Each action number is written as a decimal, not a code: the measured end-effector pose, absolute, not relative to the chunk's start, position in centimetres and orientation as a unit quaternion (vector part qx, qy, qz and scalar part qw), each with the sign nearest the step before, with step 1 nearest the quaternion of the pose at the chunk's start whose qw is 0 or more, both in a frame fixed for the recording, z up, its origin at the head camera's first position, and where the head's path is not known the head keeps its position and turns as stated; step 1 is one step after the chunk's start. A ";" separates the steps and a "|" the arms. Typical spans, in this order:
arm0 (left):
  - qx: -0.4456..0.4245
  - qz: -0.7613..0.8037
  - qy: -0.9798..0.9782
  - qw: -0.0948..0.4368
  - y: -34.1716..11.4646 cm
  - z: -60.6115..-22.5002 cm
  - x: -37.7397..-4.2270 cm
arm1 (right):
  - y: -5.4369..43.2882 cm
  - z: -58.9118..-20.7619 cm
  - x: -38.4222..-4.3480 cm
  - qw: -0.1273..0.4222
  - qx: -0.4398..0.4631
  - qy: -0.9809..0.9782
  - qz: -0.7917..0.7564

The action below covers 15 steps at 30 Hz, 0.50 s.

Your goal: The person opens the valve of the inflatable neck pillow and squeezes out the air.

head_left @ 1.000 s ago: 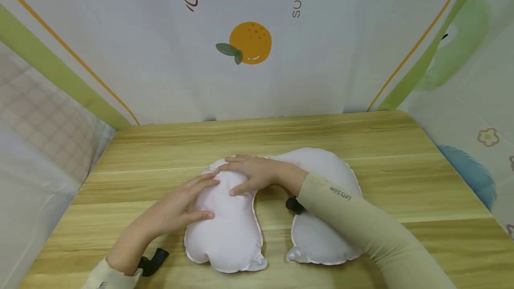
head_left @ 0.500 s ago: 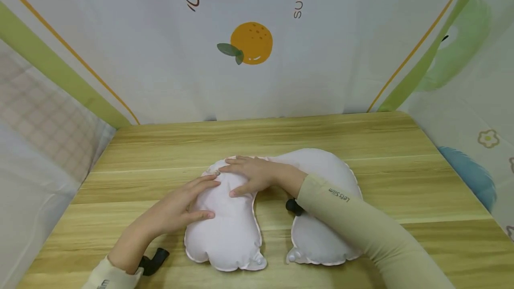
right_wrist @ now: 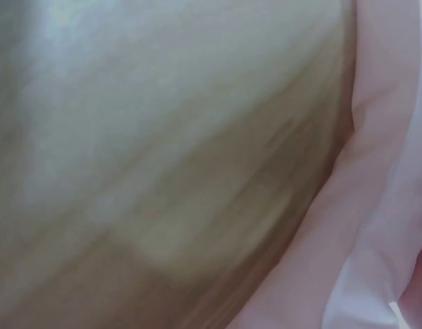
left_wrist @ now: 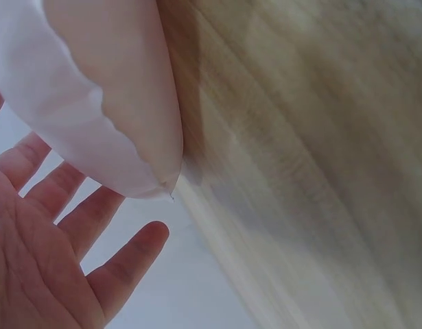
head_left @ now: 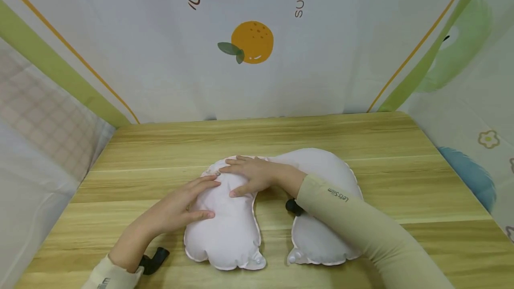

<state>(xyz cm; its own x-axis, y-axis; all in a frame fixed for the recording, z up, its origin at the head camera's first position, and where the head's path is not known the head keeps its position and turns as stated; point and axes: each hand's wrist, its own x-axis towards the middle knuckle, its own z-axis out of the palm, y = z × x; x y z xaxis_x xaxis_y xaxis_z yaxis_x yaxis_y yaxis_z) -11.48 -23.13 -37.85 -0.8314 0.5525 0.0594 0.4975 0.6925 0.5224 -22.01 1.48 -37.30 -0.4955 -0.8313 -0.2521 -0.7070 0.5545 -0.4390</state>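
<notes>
A pale pink U-shaped inflatable neck pillow [head_left: 230, 240] lies puffed up on the table, its two ends toward the person. My left hand [head_left: 178, 206] rests along the outer side of the pillow's left arm, fingers spread and fairly straight. On top of that same arm, near the curve, lies my right hand [head_left: 254, 175], palm down with fingers extended. A small clear valve [head_left: 217, 173] shows between both hands' fingertips. The left wrist view has the left hand's spread fingers [left_wrist: 128, 264] under the pillow's seamed edge [left_wrist: 104, 147]. Only pillow fabric [right_wrist: 375, 164] and a sliver of skin show in the right wrist view.
The wood-grain table [head_left: 401, 182] extends around the pillow. Behind it hangs a white curtain [head_left: 321, 75] printed with oranges. Black curved pieces [head_left: 154, 261] sit at both wrists. Clear snap buttons [head_left: 257, 260] mark the pillow's tips.
Both hands stay almost still on the pillow. Its left tip has shifted very slightly, and the view has drifted a little.
</notes>
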 end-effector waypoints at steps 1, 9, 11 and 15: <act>0.286 0.269 0.918 0.051 -23.2 -37.9 -11.5 | 1.5 -37.3 -22.0 0.223 -0.450 0.853 -0.140; 0.288 0.271 0.917 0.052 -23.3 -38.2 -11.6 | 1.4 -37.3 -22.0 0.228 -0.446 0.856 -0.132; 0.289 0.272 0.916 0.052 -23.3 -38.2 -11.6 | 1.3 -37.4 -22.0 0.227 -0.445 0.856 -0.130; 0.290 0.276 0.915 0.054 -23.3 -38.3 -11.6 | 1.3 -37.6 -22.1 0.227 -0.445 0.857 -0.127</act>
<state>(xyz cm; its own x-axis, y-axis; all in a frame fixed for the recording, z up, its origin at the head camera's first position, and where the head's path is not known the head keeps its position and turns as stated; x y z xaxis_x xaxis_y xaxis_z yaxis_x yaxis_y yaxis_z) -11.65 -23.26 -38.28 -0.8258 0.5606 0.0606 0.5007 0.6795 0.5363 -22.07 1.29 -37.58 -0.5010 -0.8201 -0.2763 -0.7049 0.5719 -0.4195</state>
